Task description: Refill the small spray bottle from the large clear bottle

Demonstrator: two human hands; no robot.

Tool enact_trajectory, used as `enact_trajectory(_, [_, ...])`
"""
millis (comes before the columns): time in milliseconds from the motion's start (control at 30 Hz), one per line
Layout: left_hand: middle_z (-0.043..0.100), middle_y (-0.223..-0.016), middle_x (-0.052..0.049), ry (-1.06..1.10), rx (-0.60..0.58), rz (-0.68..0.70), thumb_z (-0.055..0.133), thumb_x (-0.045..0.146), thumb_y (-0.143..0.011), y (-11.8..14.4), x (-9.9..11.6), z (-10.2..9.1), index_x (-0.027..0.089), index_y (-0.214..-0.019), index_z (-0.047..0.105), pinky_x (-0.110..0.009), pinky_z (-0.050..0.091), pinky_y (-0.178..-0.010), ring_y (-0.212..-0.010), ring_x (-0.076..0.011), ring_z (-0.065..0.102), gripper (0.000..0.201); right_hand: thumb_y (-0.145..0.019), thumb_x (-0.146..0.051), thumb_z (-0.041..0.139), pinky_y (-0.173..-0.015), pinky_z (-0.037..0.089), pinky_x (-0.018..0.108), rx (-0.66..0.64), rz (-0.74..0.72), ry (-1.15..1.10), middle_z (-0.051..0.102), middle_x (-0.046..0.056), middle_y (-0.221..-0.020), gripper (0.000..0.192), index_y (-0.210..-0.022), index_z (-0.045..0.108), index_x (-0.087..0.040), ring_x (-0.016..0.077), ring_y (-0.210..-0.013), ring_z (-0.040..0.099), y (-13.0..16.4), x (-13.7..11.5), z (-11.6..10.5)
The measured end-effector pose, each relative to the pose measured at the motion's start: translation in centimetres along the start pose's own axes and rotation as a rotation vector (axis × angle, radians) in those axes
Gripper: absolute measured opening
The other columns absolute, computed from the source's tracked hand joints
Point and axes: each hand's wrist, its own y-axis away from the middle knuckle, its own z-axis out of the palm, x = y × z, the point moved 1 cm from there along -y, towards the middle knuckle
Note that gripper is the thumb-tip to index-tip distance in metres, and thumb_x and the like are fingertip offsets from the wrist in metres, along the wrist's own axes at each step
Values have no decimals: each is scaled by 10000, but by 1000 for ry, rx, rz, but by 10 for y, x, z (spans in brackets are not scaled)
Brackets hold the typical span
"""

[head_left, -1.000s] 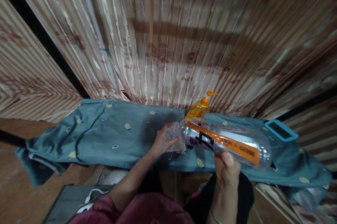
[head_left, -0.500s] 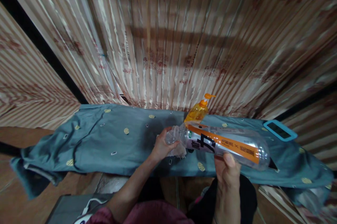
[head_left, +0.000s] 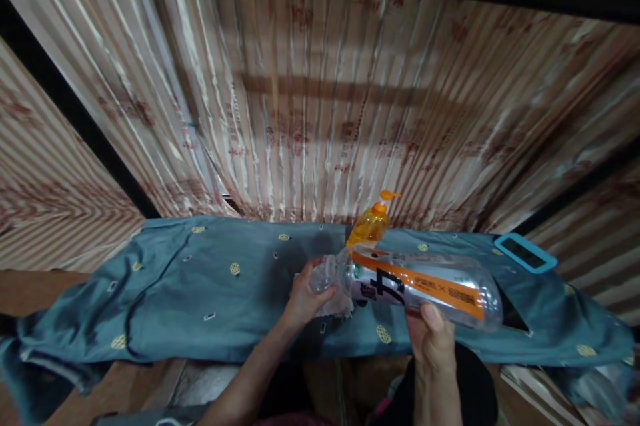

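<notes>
A large clear plastic bottle with an orange, silver and black label lies nearly level above the covered table, its neck to the left and its base to the right. Around the neck, my left hand is closed. My right hand grips the body from below, thumb on the near side. Under the neck, beside my left hand, is a crumpled whitish tissue or cloth; whether the hand touches it I cannot tell. Just behind the bottle stands an orange pump bottle, its lower part hidden.
A blue-green cloth with pineapple prints covers the long, narrow table. On its right lies a light-blue framed device with a dark screen. A dark flat object shows behind the bottle's base. Pleated curtains and black poles enclose the table.
The view has tilted slightly upward, so the table and pump bottle sit lower in the picture. Both hands keep the same hold on the clear bottle.
</notes>
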Motion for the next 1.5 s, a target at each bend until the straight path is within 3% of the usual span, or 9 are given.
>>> enact_trajectory(367, [764, -1087, -43, 3, 17, 11, 787, 195, -685, -1, -4, 0, 207, -1160, 619, -369, 574, -923, -989, -233, 732, 504, -702, -394, 781, -973, 553, 494, -29, -42, 21, 771, 75, -1088, 503, -1171, 702, -230, 290, -1029, 713, 0, 17, -15])
enact_trajectory(567, [761, -1108, -42, 0, 3, -16, 787, 217, -694, 1, 1, 1, 209, -1167, 612, -380, 569, -941, -1011, -234, 726, 504, -624, -407, 813, -968, 554, 515, -22, -36, 2, 778, 56, -1013, 553, -1140, 709, -241, 288, -992, 723, -2, 5, -7])
enact_trajectory(767, [750, -1133, -56, 10, 14, 10, 790, 197, -679, 2, -1, 2, 201, -1173, 615, -384, 549, -973, -1047, -241, 717, 525, -613, -413, 815, -944, 552, 497, -34, -41, 15, 765, 36, -890, 479, -1049, 720, -239, 291, -989, 711, -1, -8, 3])
enact_trajectory(1067, [738, -1180, -66, -38, 18, 19, 805, 231, -688, 1, -7, 1, 196, -1186, 610, -386, 529, -996, -1092, -250, 699, 536, -592, -413, 849, -872, 561, 381, -28, -61, -7, 750, -7, -880, 512, -1060, 714, -255, 229, -925, 706, 0, -9, 2])
enact_trajectory(1267, [734, -1187, -74, -26, 13, 2, 808, 232, -679, 2, -5, 2, 186, -1190, 611, -378, 521, -1004, -1103, -251, 693, 549, -622, -371, 818, -983, 532, 435, -59, -102, -5, 757, 6, -956, 456, -1049, 712, -253, 241, -997, 693, 1, -14, 5])
enact_trajectory(1500, [746, -1149, -72, -11, 2, 8, 800, 224, -679, 2, -5, 2, 183, -1181, 612, -373, 542, -960, -1050, -249, 712, 537, -622, -391, 821, -941, 563, 473, -59, -64, 6, 753, 5, -845, 382, -954, 716, -235, 259, -935, 715, -2, -5, -4])
